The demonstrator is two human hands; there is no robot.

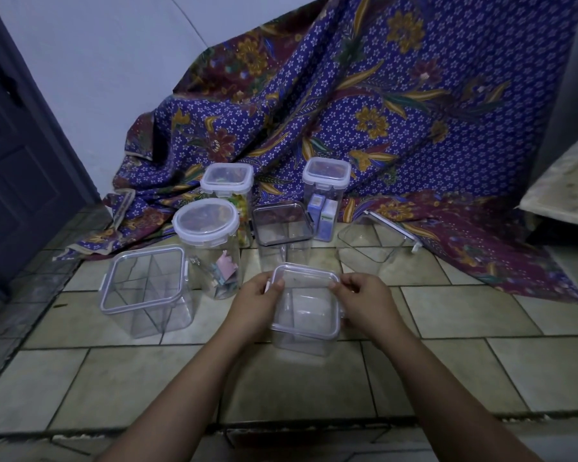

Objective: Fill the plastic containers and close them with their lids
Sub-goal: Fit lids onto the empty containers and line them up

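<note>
Two bare forearms, no sleeves, left hand [259, 296], right hand [364, 296]

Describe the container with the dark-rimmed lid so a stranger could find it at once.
Start at the purple flowered cloth draped at the back, and drop to where it meets the tiled floor. In the middle of that row stands a clear square container. Its lid alone has a dark rim; its neighbours' lids are pale.

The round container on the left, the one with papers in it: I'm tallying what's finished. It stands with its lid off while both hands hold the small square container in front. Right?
Not quite. The head view shows the round container with its lid on. The rest holds: left hand and right hand hold the small square container in front.
</note>
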